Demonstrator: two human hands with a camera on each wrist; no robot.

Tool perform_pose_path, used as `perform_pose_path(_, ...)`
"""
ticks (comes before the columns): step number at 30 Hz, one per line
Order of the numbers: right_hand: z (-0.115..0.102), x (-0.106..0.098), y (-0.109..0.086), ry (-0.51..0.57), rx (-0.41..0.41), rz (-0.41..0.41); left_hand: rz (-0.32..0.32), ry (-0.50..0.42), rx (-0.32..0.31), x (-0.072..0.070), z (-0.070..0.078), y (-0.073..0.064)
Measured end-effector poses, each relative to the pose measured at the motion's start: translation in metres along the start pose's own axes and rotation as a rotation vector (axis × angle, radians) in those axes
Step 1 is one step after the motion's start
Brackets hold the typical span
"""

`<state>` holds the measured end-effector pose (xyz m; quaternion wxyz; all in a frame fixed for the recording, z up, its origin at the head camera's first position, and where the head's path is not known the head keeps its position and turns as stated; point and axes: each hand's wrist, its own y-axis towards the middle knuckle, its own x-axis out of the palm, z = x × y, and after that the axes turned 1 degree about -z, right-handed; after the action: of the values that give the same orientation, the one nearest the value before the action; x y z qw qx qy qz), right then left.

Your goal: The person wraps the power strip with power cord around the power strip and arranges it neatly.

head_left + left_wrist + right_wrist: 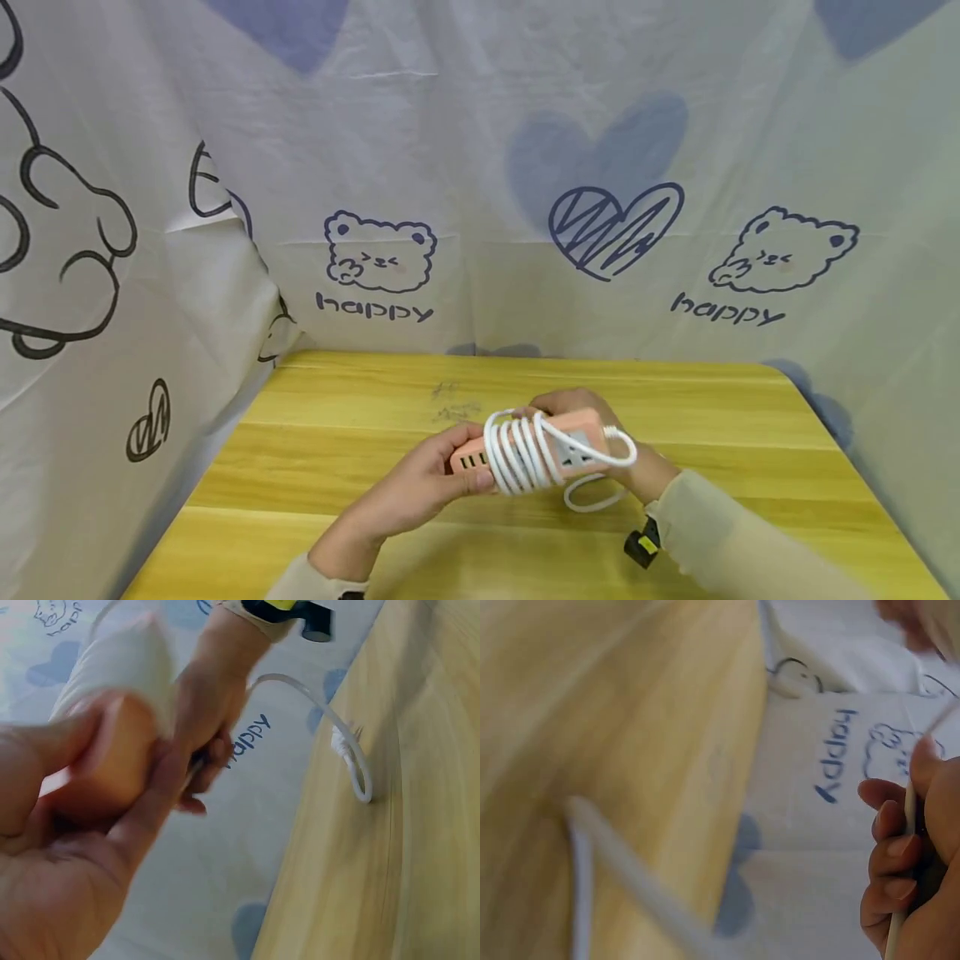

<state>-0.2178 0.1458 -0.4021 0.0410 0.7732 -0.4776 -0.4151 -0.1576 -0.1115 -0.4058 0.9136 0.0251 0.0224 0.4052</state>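
Observation:
A pink power strip (588, 422) with sockets and USB ports is held above the table, tilted up toward its right end. Its white cord (517, 458) is wound round its middle in several turns. My left hand (420, 483) grips the port end, thumb on the near side. Behind the other end is my right hand (587, 400), partly hidden by the strip. In the right wrist view, the curled fingers of that hand hold a length of the cord (910, 810). A loose stretch hangs down to the white plug (345, 742), seen near the wooden surface in the left wrist view.
The wooden table (315, 433) has faint dark marks toward its back. A white cloth (480, 167) printed with hearts and bears hangs behind it and along the sides. A small black device (642, 544) with a yellow patch sits at the right wrist.

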Motion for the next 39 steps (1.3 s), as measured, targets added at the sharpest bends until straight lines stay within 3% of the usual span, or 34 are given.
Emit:
perform_pose_path(1,0.002,0.005,0.0,0.054,-0.07,0.022,0.043,-0.039,0.021,0.001,-0.001,0.002)
perform_pose_path(4,0.005,0.017,-0.008,-0.099,-0.143,0.038,0.193,-0.118,0.077,0.004,-0.004,0.007)
perform_pose_path(6,0.005,0.023,-0.013,-0.385,-0.007,0.01,0.295,-0.173,0.124,0.005,-0.005,0.01)
perform_pose_path(8,0.005,0.025,-0.021,-0.463,0.16,-0.093,0.394,-0.238,0.173,0.004,-0.005,0.013)
perform_pose_path(11,0.01,0.026,-0.03,-0.127,0.4,-0.133,0.532,-0.334,0.231,-0.001,0.0,0.014)
perform_pose_path(13,0.014,0.026,-0.036,0.155,0.493,-0.078,0.601,-0.38,0.246,-0.005,0.002,0.014)
perform_pose_path(15,0.016,0.026,-0.042,0.446,0.518,-0.016,0.659,-0.418,0.248,-0.007,0.004,0.015)
perform_pose_path(18,0.012,0.025,-0.045,0.812,0.493,0.01,0.748,-0.449,0.265,-0.009,0.003,0.016)
perform_pose_path(20,0.008,0.022,-0.044,0.964,0.486,-0.022,0.81,-0.453,0.284,-0.011,0.002,0.016)
perform_pose_path(21,0.007,0.02,-0.044,0.987,0.483,-0.045,0.839,-0.449,0.292,-0.012,0.002,0.016)
perform_pose_path(23,0.003,0.013,-0.042,0.926,0.468,-0.088,0.884,-0.432,0.301,-0.014,0.002,0.017)
perform_pose_path(30,-0.01,-0.016,-0.032,0.235,0.375,-0.253,0.999,-0.346,0.246,-0.019,-0.002,0.015)
perform_pose_path(34,-0.02,-0.025,-0.033,-0.005,0.295,-0.355,1.036,-0.277,0.223,-0.026,-0.002,0.013)
perform_pose_path(36,-0.027,-0.029,-0.034,-0.121,0.23,-0.359,1.054,-0.175,0.19,-0.031,-0.003,0.011)
perform_pose_path(39,-0.039,-0.032,-0.035,-0.323,0.07,-0.31,1.087,0.102,0.069,-0.037,-0.005,0.009)
